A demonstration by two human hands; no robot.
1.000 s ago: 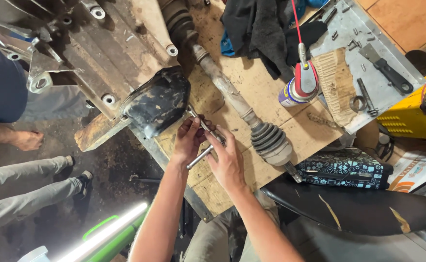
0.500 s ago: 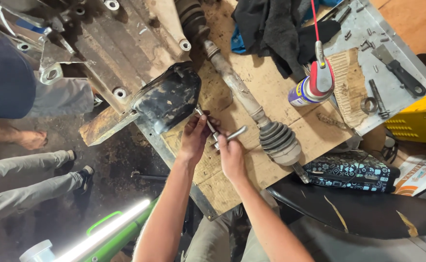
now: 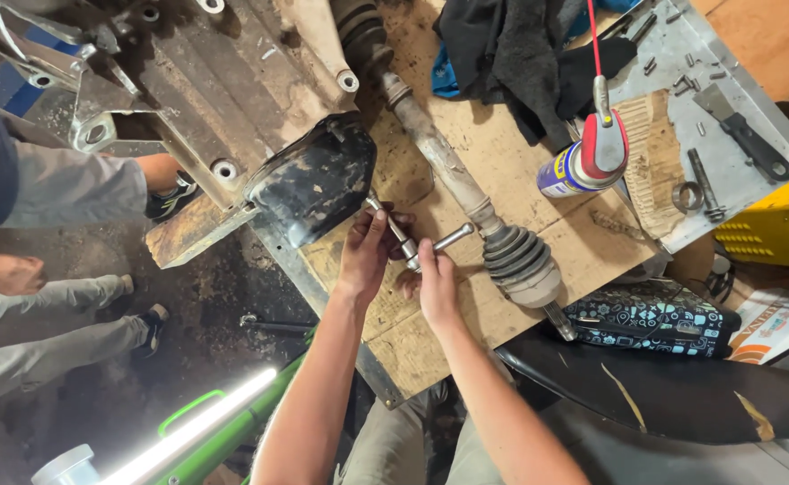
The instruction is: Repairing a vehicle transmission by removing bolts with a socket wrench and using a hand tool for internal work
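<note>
Your left hand point(image 3: 365, 256) is closed around the shaft of a metal T-handle wrench point(image 3: 408, 247), and your right hand point(image 3: 437, 286) grips its lower end. The wrench sits over the desk point(image 3: 466, 144), its tip at the black engine cover point(image 3: 314, 184), just beside the drive shaft point(image 3: 466, 193).

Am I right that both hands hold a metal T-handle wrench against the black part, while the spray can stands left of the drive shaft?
Not quite: the head view shows the spray can right of the drive shaft. Both the left hand and right hand do hold the T-handle wrench against the black part.

Wooden workbench point(image 3: 430, 332) bears drive shaft point(image 3: 466, 193), spray can point(image 3: 579, 166), rags point(image 3: 520, 54).
</note>
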